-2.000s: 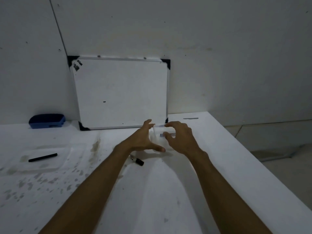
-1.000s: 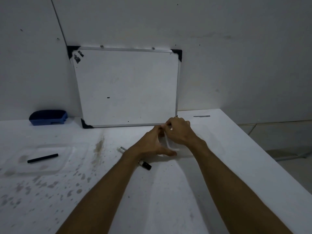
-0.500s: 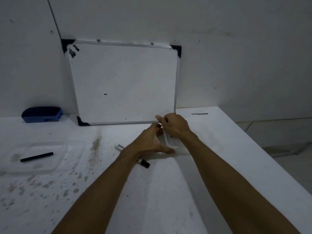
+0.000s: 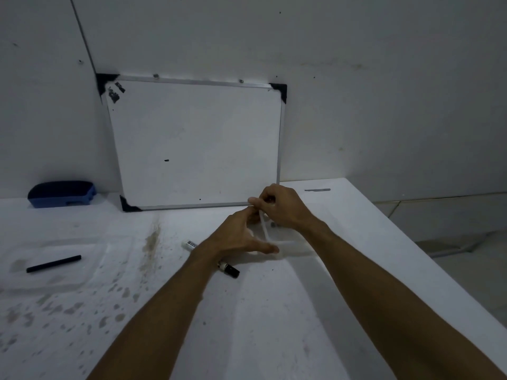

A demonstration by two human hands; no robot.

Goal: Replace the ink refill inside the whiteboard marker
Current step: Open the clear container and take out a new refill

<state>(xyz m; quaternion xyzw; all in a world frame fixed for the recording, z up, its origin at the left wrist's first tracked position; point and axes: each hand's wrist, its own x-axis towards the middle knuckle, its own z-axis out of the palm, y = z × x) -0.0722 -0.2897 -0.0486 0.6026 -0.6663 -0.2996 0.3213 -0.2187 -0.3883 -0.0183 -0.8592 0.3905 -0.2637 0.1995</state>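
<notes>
Lifting the lid of a clear plastic container at the far right of the worktop: right hand pinching the raised edge of the thin translucent lid, now tilted up on edge where half a second ago it sat nearly flat. Left hand spread, fingers released, thumb pressing down on the container's near rim to steady it, grasping nothing. Contents hard to make out through the pale plastic; only a small dark mark visible inside, beneath the right hand.

Whiteboard marker lying on the worktop under the left forearm, white barcoded barrel end to the left, black end pointing toward the viewer, untouched. Thin black stick, possibly a refill, resting on a second clear tray well apart at the left; blue eraser by the wall; whiteboard leaning upright behind the hands.

Probably opening the box to reach a fresh refill, so early in the task: marker not yet opened, nothing swapped. Flimsy lid likely to flex or spring back unless the base stays pinned
</notes>
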